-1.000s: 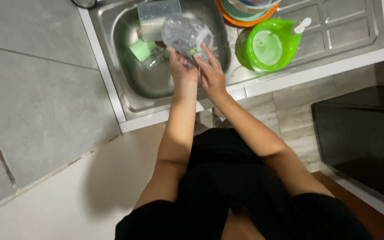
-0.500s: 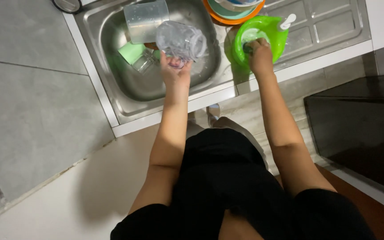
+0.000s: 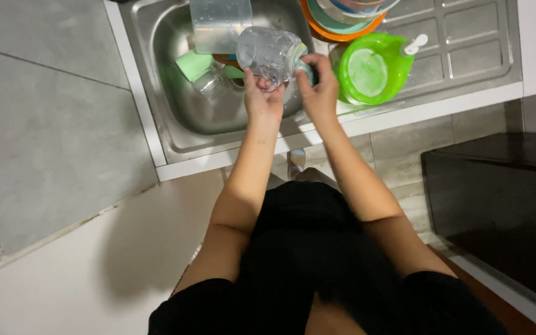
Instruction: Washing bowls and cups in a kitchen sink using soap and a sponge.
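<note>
My left hand (image 3: 263, 99) grips a clear glass jar (image 3: 268, 51) and holds it on its side over the steel sink (image 3: 175, 118). My right hand (image 3: 319, 88) is closed at the jar's mouth on something small and pale green, probably a sponge (image 3: 302, 62). Both hands are over the right part of the basin. What lies under the jar is hidden.
In the basin are a clear plastic container (image 3: 219, 23), a pale green cup (image 3: 193, 64) and a glass. A green bowl (image 3: 370, 69) with a white pump bottle stands on the drainboard, stacked bowls (image 3: 342, 15) behind it. A dark surface (image 3: 504, 192) is at the right.
My right hand has come back from the green bowl to the jar's mouth. The jar stays in my left hand over the sink.
</note>
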